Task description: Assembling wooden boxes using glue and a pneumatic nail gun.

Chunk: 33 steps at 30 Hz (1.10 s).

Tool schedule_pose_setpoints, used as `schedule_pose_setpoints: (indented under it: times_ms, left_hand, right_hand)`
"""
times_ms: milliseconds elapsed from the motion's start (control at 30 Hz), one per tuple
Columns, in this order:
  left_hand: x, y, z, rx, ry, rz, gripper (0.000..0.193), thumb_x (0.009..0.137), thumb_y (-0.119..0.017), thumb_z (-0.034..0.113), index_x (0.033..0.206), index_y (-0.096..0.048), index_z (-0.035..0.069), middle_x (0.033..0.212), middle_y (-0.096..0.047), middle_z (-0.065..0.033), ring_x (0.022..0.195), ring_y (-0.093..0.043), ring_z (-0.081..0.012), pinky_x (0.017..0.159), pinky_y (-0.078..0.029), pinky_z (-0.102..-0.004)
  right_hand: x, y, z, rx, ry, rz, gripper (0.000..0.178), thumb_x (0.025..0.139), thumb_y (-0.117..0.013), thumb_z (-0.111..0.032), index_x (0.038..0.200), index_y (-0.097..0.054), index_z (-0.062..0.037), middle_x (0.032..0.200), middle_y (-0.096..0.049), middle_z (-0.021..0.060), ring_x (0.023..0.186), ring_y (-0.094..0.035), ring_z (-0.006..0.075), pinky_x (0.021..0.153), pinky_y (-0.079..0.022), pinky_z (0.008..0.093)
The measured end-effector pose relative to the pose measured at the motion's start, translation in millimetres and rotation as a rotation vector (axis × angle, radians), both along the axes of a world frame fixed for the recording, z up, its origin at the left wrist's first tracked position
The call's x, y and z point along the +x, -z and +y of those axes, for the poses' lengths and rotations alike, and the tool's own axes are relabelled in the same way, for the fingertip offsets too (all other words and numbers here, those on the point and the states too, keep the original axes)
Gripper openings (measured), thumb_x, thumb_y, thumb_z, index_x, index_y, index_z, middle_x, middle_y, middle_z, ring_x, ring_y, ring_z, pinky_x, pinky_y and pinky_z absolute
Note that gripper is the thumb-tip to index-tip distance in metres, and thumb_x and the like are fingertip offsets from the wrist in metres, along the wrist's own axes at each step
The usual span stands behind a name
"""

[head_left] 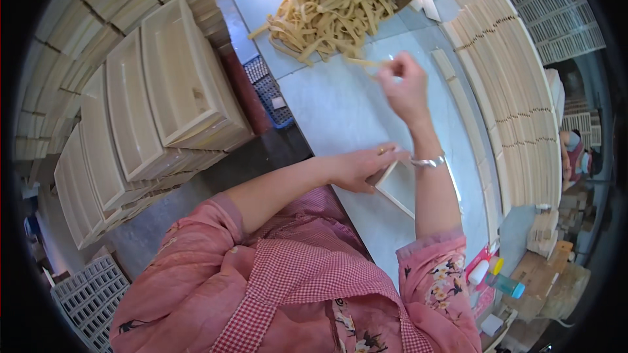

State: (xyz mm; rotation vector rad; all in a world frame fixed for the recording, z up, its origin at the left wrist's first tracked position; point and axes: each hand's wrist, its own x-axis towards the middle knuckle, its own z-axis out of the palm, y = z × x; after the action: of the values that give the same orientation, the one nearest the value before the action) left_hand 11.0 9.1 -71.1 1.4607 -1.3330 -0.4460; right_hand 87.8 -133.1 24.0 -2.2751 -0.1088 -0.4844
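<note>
My right hand (405, 86), somewhat blurred, is raised over the light table (314, 104) with its fingers pinched. A thin tan strip (364, 62) sticks out of them to the left, toward a heaped pile of similar flat, band-like strips (333, 10) at the far end. Lower down, my left hand (360, 168) is closed on the corner of a pale wooden frame (395, 201) lying on the table near my body. My right forearm crosses above this frame and hides much of it.
Shallow wooden trays (180, 72) stand stacked at the left. Along the table's right side runs a long row of thin wooden slats (507, 78). A bottle with a blue cap (507, 284) lies at the lower right. A plastic crate (91, 294) is on the lower left.
</note>
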Motion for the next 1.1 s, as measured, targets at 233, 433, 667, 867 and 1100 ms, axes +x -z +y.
schedule_pose_setpoints:
  times_ms: [233,433,667,867,1100]
  left_hand:
    - [6,-13,4,0.054,0.029,0.042,0.110,0.072,-0.078,-0.007,0.162,-0.016,0.004,0.146,-0.046,-0.0239,0.094,-0.062,-0.0298,0.080,-0.053,-0.0368]
    - [2,-22,9,0.155,0.000,0.165,0.120,0.072,-0.079,-0.007,0.165,-0.004,0.006,0.126,-0.057,-0.0219,0.088,-0.061,-0.0279,0.077,-0.052,-0.0353]
    - [3,-27,9,0.267,-0.030,0.211,0.124,0.072,-0.081,-0.006,0.165,0.000,0.006,0.097,-0.064,-0.0156,0.080,-0.060,-0.0256,0.074,-0.052,-0.0347]
    - [5,-44,8,0.405,-0.016,0.237,0.130,0.068,-0.085,0.000,0.164,0.002,0.004,0.105,-0.065,-0.0163,0.079,-0.060,-0.0253,0.074,-0.053,-0.0338]
    - [6,-28,7,0.351,-0.034,0.270,0.122,0.063,-0.088,-0.003,0.163,-0.017,0.004,0.101,-0.065,-0.0135,0.077,-0.060,-0.0233,0.073,-0.053,-0.0318]
  right_hand:
    - [-84,-33,-86,0.170,0.326,0.089,0.007,0.088,-0.061,-0.005,0.085,-0.056,-0.0053,0.068,-0.055,0.0017,0.063,-0.049,0.0129,0.060,-0.044,0.0285]
    - [-121,-4,-85,0.004,0.177,0.417,0.005,0.091,-0.062,-0.008,0.094,-0.062,-0.0040,0.069,-0.059,0.0026,0.062,-0.049,0.0136,0.060,-0.042,0.0289]
    - [-137,-15,-57,-0.040,-0.030,0.566,0.006,0.093,-0.063,-0.006,0.094,-0.068,-0.0020,0.069,-0.059,0.0012,0.062,-0.049,0.0107,0.060,-0.042,0.0251]
    - [-147,-13,-53,-0.071,-0.087,0.526,0.012,0.093,-0.066,-0.009,0.093,-0.074,0.0003,0.070,-0.061,0.0021,0.062,-0.046,0.0115,0.059,-0.040,0.0259]
    - [-171,-19,-37,-0.052,-0.113,0.498,0.017,0.092,-0.068,-0.017,0.091,-0.074,-0.0022,0.067,-0.061,0.0045,0.058,-0.048,0.0162,0.059,-0.041,0.0307]
